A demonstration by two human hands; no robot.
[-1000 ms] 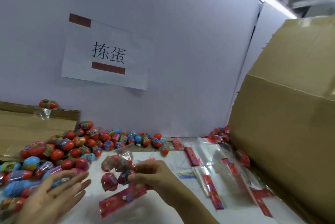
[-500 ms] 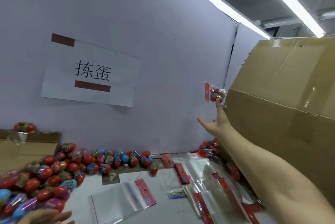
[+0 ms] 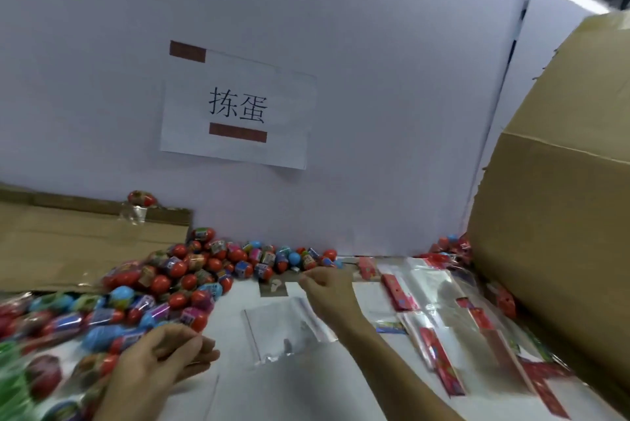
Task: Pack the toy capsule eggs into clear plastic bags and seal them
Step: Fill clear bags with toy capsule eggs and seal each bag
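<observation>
Reaching for the egg pile along the worktop's back edge, right hand fingers curled, seemingly empty; left hand loosely curled; next, fill the clear bag

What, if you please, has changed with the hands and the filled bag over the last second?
The right hand let go of the filled bag at the cardboard box and came back down to the table, near the egg pile; the bag is out of sight. The left hand, earlier open, now has curled fingers. The empty clear bag lies flat.
</observation>
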